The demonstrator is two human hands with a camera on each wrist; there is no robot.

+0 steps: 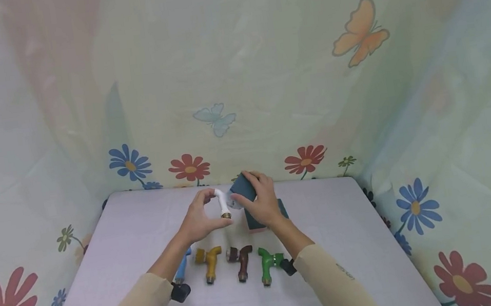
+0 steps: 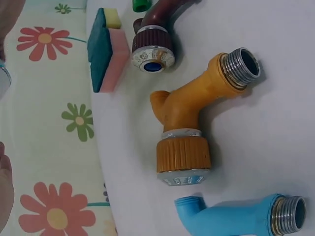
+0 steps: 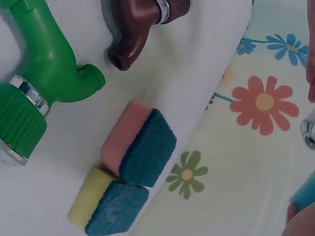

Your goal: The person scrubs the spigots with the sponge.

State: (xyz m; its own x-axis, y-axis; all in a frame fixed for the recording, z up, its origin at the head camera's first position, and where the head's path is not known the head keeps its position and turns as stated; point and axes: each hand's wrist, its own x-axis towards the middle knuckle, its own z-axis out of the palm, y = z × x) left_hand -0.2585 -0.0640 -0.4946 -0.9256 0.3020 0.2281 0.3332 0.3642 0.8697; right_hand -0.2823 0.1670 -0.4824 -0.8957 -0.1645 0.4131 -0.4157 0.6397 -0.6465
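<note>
Above the far part of the table, my left hand (image 1: pixel 199 218) holds a white tap (image 1: pixel 222 202) between thumb and fingers, its brass threaded end low by the thumb. My right hand (image 1: pixel 263 202) grips a sponge with a blue-green scouring face (image 1: pixel 243 187), held right at the tap's clear-looking knob (image 1: pixel 234 202). At the right wrist view's right edge show the knob's shiny end (image 3: pixel 308 132) and part of the sponge (image 3: pixel 304 194). Only slivers of the hands appear in the left wrist view.
A row of taps lies nearer the person: blue (image 1: pixel 182 270), yellow (image 1: pixel 211 266), brown (image 1: pixel 243 264) and green (image 1: pixel 266 264). Behind them, a pink sponge (image 3: pixel 129 132) and a yellow sponge (image 3: pixel 91 196) stand near the far table edge. Flower-printed curtains (image 1: pixel 265 93) surround the table.
</note>
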